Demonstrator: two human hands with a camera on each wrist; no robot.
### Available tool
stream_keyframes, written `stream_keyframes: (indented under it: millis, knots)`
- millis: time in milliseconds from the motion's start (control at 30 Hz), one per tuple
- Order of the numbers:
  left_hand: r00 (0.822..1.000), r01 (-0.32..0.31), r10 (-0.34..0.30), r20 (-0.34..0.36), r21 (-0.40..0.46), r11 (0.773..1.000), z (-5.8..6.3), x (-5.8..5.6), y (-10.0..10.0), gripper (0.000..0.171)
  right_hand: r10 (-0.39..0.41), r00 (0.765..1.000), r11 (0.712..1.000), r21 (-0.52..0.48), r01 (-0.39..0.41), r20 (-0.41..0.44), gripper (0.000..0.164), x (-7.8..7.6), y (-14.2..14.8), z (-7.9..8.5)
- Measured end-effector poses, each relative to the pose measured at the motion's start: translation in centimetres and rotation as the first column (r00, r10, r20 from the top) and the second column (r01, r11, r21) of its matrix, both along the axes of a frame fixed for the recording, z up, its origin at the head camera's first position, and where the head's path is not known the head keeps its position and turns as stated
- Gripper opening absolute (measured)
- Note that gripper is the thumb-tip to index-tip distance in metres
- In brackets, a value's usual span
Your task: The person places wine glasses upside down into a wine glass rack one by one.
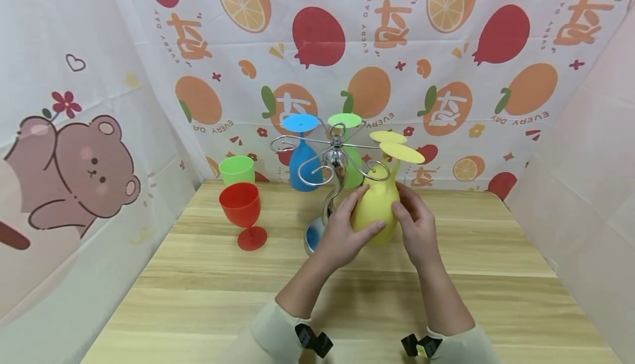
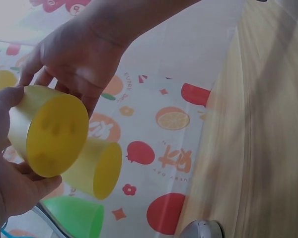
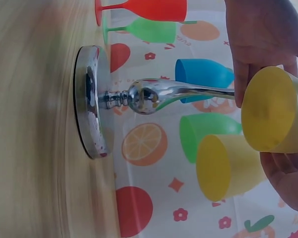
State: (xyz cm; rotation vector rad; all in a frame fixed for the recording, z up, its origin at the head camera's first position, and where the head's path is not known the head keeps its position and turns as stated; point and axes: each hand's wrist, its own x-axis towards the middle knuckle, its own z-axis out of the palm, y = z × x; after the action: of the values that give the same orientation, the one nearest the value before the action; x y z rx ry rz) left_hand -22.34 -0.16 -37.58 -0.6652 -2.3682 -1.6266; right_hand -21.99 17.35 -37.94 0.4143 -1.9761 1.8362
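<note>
Both hands hold a yellow goblet (image 1: 376, 209) that is upside down, its foot up at the right side of a silver goblet rack (image 1: 337, 160). My left hand (image 1: 343, 237) grips the bowl from the left, thumb at the front. On the other side, the right hand (image 1: 419, 226) holds the bowl with curled fingers. In the right wrist view, the goblet's open mouth shows, and a second yellow goblet (image 3: 213, 168) hangs behind it. Whether the held goblet's stem sits in the rack's wire loop cannot be told.
A blue goblet (image 1: 300, 168) and a green goblet (image 1: 353, 168) hang upside down on the rack's far side. Left of the rack, a red goblet (image 1: 240, 207) stands upright, with another green goblet (image 1: 237, 170) behind it. The rack's round base (image 3: 92, 101) rests on the wooden table (image 1: 223, 298).
</note>
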Motion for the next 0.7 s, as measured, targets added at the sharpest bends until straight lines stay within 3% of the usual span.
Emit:
stream_keyframes:
  millis: [267, 700]
  knots:
    - [0.999, -0.02, 0.02, 0.042, 0.012, 1.0, 0.2, -0.3, -0.4, 0.073, 0.026, 1.0, 1.0, -0.005, -0.026, 0.0, 0.04, -0.8, -0.6, 0.3]
    - [0.996, -0.002, -0.001, 0.088, 0.034, 0.999, 0.1, -2.0, -1.6, 0.071, 0.031, 1.0, 0.999, 0.028, -0.031, -0.002, 0.041, -2.7, -1.7, 0.3]
